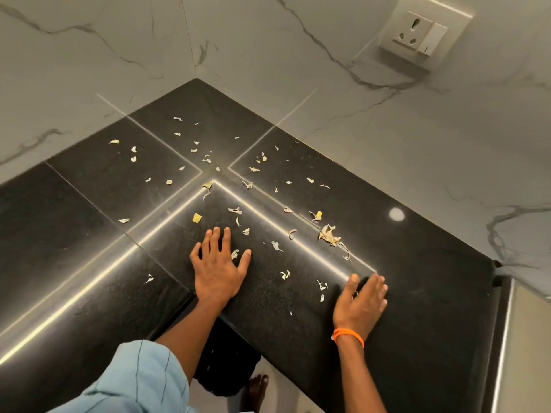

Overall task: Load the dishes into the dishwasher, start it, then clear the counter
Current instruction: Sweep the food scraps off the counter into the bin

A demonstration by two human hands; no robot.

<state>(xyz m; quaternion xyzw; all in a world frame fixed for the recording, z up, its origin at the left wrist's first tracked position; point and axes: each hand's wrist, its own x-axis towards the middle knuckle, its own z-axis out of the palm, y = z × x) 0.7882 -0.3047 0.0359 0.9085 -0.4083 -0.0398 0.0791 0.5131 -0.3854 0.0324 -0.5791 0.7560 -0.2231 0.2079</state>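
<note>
**Peel scraps fan out ahead of both hands**

Black corner bench [417, 293] strewn with garlic-like peel scraps [329, 235], mostly beyond the fingertips; left hand [219, 265] flat, fingers spread, nearest the thick of them; right hand [362, 302] flat, fingers together, beside the near strays.

Two hands [219, 271], one socket [417, 32], many peels [328, 234]

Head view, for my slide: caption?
Both hands, left and right, flat on black counter amid scattered peel scraps.
</note>
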